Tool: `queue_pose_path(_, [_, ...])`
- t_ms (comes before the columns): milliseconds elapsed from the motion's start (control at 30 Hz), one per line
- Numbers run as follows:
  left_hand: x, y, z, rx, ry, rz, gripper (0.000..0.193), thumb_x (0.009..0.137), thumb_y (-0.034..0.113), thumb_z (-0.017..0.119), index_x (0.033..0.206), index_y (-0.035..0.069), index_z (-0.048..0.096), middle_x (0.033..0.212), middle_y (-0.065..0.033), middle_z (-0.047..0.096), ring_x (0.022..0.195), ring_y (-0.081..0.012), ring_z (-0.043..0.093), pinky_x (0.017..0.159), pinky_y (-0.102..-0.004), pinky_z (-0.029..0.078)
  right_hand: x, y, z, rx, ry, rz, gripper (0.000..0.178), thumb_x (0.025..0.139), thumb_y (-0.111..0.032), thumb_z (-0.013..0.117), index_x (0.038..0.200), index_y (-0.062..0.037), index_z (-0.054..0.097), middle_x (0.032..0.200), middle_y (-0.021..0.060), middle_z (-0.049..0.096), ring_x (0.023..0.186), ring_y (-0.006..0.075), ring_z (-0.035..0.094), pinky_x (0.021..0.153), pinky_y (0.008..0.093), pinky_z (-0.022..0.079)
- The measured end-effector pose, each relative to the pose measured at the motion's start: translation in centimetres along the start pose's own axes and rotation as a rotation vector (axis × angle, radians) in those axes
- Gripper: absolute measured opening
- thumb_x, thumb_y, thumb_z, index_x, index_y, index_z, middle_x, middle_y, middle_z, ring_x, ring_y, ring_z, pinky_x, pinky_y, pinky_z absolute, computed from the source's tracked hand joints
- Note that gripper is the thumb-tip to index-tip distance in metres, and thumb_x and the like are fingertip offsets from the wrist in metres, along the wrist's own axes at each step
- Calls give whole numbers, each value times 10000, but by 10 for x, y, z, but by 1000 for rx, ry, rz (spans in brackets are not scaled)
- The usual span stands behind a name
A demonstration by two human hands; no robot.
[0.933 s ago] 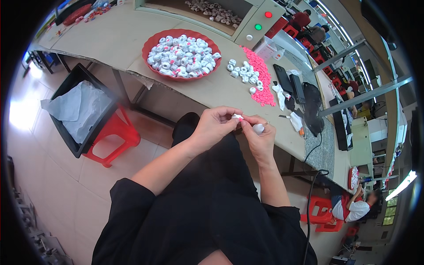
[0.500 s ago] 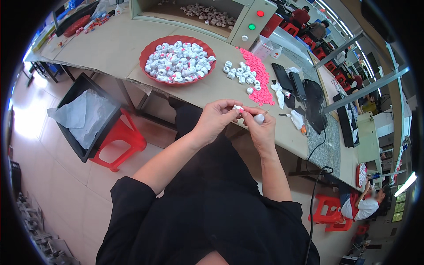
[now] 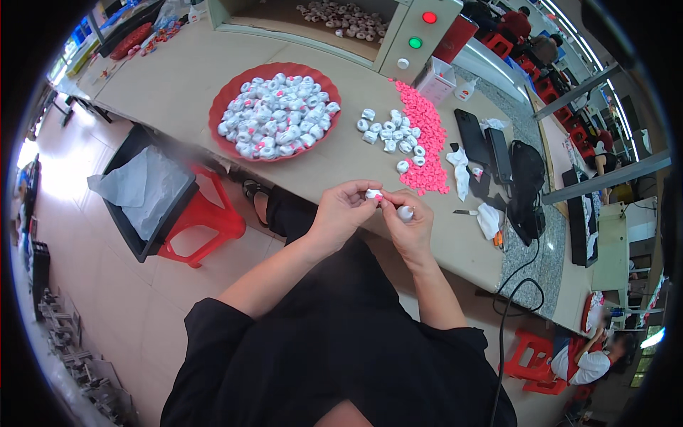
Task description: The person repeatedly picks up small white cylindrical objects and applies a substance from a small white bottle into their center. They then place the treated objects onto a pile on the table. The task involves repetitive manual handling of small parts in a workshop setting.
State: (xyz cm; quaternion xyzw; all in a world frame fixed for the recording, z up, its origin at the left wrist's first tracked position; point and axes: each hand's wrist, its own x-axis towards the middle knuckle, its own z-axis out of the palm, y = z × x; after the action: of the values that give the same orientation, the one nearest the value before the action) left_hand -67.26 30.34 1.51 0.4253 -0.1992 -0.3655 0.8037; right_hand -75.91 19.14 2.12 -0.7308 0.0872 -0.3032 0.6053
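Observation:
My left hand pinches a small white piece with a pink spot between thumb and fingers, just past the table's front edge. Close against it, my right hand has thumb and forefinger at the pink part. A rounded white bottle-like thing is tucked in the right fingers; most of it is hidden. Ahead lie several loose white pieces beside a spread of small pink pieces. To the left, a red scalloped bowl is heaped with similar white pieces, some showing pink.
A pale machine box with lit buttons stands at the back. Right of the pink pieces lie a phone, a blade and a black cable. A black bin rests on a red stool at left. Another person sits far right.
The view has shifted a little, so the table and its contents sit differently in the picture. Both hands stay together on the small white piece, with only slight finger movement.

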Motion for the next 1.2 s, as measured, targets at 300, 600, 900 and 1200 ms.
queue_pose_path(300, [55, -32, 31, 88, -66, -106, 247, 844, -3, 553, 1090, -29, 543, 965, -71, 597, 872, -101, 576, 807, -242, 484, 24, 16, -62, -59, 56, 30, 145, 774, 60, 600, 909, 21, 636, 807, 52, 586, 684, 74, 507, 586, 198, 386])
queue_pose_path(600, [79, -45, 48, 108, -66, -176, 236, 832, -23, 552, 1067, -16, 565, 950, -72, 609, 871, -108, 580, 788, -247, 485, 32, 34, -88, -59, 114, 28, 170, 748, 71, 600, 905, 11, 629, 786, 86, 605, 702, 137, 566, 621, 240, 440])
queue_pose_path(900, [79, -52, 48, 87, -37, -210, 229, 831, -16, 555, 1060, -14, 569, 925, -72, 618, 810, -107, 587, 745, -239, 486, 28, 38, -86, -15, 137, 55, 137, 769, 70, 587, 886, 15, 631, 773, 50, 575, 679, 77, 504, 598, 199, 386])
queue_pose_path(1200, [75, -37, 51, 126, -23, -159, 257, 843, 18, 557, 1095, -26, 545, 905, -59, 603, 784, -104, 584, 722, -231, 484, 27, 27, -81, 144, 117, 239, 212, 786, 42, 582, 996, 15, 579, 811, 29, 564, 689, 79, 502, 607, 203, 393])
